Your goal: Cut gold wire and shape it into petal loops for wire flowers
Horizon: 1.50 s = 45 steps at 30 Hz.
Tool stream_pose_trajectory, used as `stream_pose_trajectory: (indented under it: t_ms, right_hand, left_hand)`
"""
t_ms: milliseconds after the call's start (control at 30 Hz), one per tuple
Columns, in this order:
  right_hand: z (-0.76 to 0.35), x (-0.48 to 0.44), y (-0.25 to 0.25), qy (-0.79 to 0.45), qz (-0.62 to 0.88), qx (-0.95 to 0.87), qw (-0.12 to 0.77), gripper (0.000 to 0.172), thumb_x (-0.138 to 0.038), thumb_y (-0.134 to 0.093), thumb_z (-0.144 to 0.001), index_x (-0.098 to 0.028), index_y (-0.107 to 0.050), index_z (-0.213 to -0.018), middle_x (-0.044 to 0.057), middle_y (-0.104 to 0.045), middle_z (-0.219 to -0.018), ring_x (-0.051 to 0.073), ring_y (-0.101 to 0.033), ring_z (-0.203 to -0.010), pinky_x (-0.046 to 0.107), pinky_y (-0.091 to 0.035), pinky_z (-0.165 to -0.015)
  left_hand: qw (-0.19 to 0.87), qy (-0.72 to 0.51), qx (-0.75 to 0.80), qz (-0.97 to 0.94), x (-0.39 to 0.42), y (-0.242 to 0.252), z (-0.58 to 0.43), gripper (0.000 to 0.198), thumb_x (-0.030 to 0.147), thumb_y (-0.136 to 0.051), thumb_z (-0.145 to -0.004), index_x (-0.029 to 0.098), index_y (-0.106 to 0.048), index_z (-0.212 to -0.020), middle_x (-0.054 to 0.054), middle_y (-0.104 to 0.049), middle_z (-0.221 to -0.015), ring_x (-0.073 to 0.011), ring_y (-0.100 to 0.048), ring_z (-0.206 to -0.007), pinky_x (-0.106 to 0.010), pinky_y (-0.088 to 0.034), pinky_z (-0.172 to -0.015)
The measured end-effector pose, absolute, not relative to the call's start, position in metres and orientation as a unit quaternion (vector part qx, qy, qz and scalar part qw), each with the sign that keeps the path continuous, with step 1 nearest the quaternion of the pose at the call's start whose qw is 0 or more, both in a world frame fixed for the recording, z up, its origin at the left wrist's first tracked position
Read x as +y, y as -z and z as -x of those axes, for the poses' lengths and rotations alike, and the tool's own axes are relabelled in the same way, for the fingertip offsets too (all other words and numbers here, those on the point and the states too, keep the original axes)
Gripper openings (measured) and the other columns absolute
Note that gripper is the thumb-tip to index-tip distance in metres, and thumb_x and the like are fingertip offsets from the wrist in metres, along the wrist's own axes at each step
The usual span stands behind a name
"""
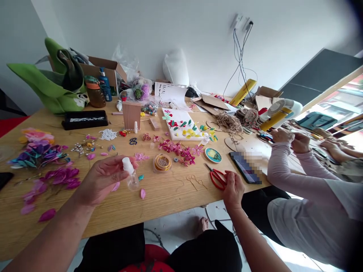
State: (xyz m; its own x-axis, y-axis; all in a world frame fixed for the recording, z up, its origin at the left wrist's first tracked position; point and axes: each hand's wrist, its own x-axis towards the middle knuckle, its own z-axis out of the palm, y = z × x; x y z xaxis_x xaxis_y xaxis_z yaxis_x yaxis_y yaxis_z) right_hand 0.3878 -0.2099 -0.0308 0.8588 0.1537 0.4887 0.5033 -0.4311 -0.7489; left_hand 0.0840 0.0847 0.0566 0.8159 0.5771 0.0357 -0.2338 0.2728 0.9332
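My left hand [103,177] is closed on a small clear bottle with a white cap [130,174], held just above the wooden table [159,200]. A loose pink petal [143,193] lies just right of it. My right hand [233,188] rests at the table's front edge, its fingers curled over the handle of the red scissors [216,177]; whether it grips them I cannot tell. A spool of gold wire [162,162] sits between my hands, with bent wire loops [195,182] beside it.
Pink and purple petals [61,175] lie at the left. A white board with small flowers [180,124], a wooden block [131,114] and a phone [245,172] lie further out. A person in pale sleeves [286,162] works at the right. Boxes and a green bag [53,83] line the wall.
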Motion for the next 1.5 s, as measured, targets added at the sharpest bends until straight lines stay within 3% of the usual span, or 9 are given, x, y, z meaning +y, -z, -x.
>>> stream_pose_trajectory:
  t_ms: [167,433,767,933,1033,1200,1500]
  right_hand:
    - [-0.389,-0.2118,0.0344,0.187,0.825,-0.198,0.495,0.052,-0.061,-0.034,-0.091,-0.016,-0.061,-0.091,0.006,-0.06,-0.082,0.022,-0.057,-0.078,0.037,-0.043,-0.073]
    - [-0.3887,-0.2108,0.0337,0.197,0.824,-0.199,0.492,0.052,-0.06,-0.033,-0.091,-0.016,-0.061,-0.09,0.006,-0.06,-0.082,0.022,-0.058,-0.079,0.036,-0.043,-0.074]
    - [-0.3858,-0.2104,0.0294,0.188,0.832,-0.206,0.48,0.049,-0.057,-0.034,-0.092,-0.015,-0.061,-0.091,0.006,-0.06,-0.082,0.021,-0.058,-0.076,0.034,-0.043,-0.071]
    - [-0.3864,-0.2106,0.0303,0.182,0.832,-0.204,0.483,0.05,-0.058,-0.035,-0.091,-0.016,-0.061,-0.091,0.006,-0.061,-0.082,0.021,-0.058,-0.075,0.034,-0.043,-0.07]
    - [-0.387,-0.2109,0.031,0.178,0.832,-0.2,0.487,0.051,-0.059,-0.035,-0.091,-0.016,-0.061,-0.09,0.006,-0.061,-0.082,0.021,-0.058,-0.074,0.033,-0.043,-0.069]
    - [-0.388,-0.2112,0.0326,0.17,0.831,-0.193,0.493,0.051,-0.06,-0.035,-0.09,-0.016,-0.061,-0.091,0.006,-0.061,-0.083,0.021,-0.059,-0.078,0.034,-0.044,-0.072]
    - [-0.3879,-0.214,0.0341,0.15,0.824,-0.174,0.518,0.05,-0.061,-0.04,-0.088,-0.016,-0.062,-0.092,0.006,-0.062,-0.082,0.022,-0.059,-0.079,0.036,-0.044,-0.073]
  left_hand:
    - [0.785,-0.264,0.155,-0.538,0.0834,-0.0552,-0.0854,0.026,0.018,-0.081,-0.066,0.02,-0.076,-0.091,-0.006,-0.074,-0.087,-0.0177,-0.062,-0.081,-0.026,-0.049,-0.069]
    - [0.796,-0.27,0.153,-0.52,0.0824,-0.0566,-0.0855,0.024,0.017,-0.081,-0.066,0.021,-0.076,-0.09,-0.005,-0.075,-0.088,-0.017,-0.063,-0.085,-0.024,-0.051,-0.07]
    - [0.791,-0.261,0.133,-0.537,0.0846,-0.052,-0.0839,0.026,0.019,-0.081,-0.066,0.023,-0.076,-0.091,-0.003,-0.075,-0.089,-0.0107,-0.06,-0.067,-0.017,-0.046,-0.053]
    - [0.791,-0.265,0.137,-0.533,0.0846,-0.0524,-0.0841,0.026,0.019,-0.082,-0.066,0.023,-0.076,-0.091,-0.004,-0.074,-0.089,-0.0133,-0.061,-0.075,-0.017,-0.046,-0.054]
    - [0.791,-0.26,0.151,-0.532,0.0832,-0.0538,-0.0843,0.027,0.02,-0.082,-0.066,0.024,-0.076,-0.091,-0.003,-0.074,-0.087,-0.0106,-0.059,-0.067,-0.016,-0.046,-0.053]
    - [0.79,-0.259,0.165,-0.53,0.0819,-0.0561,-0.0833,0.026,0.021,-0.083,-0.065,0.024,-0.076,-0.09,-0.002,-0.074,-0.087,-0.012,-0.06,-0.072,-0.019,-0.048,-0.061]
    - [0.794,-0.26,0.137,-0.533,0.0815,-0.0582,-0.0873,0.027,0.019,-0.082,-0.065,0.022,-0.077,-0.091,-0.006,-0.075,-0.083,-0.0095,-0.053,-0.055,-0.02,-0.043,-0.051]
